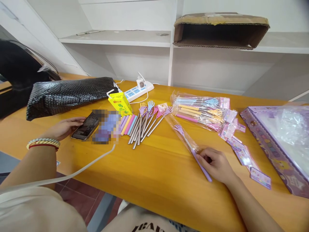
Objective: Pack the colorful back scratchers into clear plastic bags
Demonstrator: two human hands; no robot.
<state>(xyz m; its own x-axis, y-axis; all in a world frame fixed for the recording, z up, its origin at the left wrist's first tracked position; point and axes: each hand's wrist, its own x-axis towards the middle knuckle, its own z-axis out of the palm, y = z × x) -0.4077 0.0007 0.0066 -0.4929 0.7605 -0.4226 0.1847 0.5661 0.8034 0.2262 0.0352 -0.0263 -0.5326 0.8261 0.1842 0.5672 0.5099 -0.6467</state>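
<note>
My right hand [217,164] is closed around the purple handle of a back scratcher [187,141], which lies slantwise in a clear plastic sleeve with its claw end pointing away from me. At the left, my left hand [66,129] grips the near-left edge of a dark phone [85,126]. Between the hands lie several metal rods with coloured claw heads [145,124], fanned out on the table. Coloured handles [127,124] sit in a row beside them. Bagged back scratchers [198,111] in blue, yellow and pink are heaped beyond my right hand.
A yellow drink carton [120,104] stands by a white power strip [138,91]. Black bubble wrap [70,93] lies at the back left. Printed cards [260,178] trail toward a purple display box [270,151] on the right. A white cable [96,160] crosses the left side. A cardboard box [220,19] rests on the shelf.
</note>
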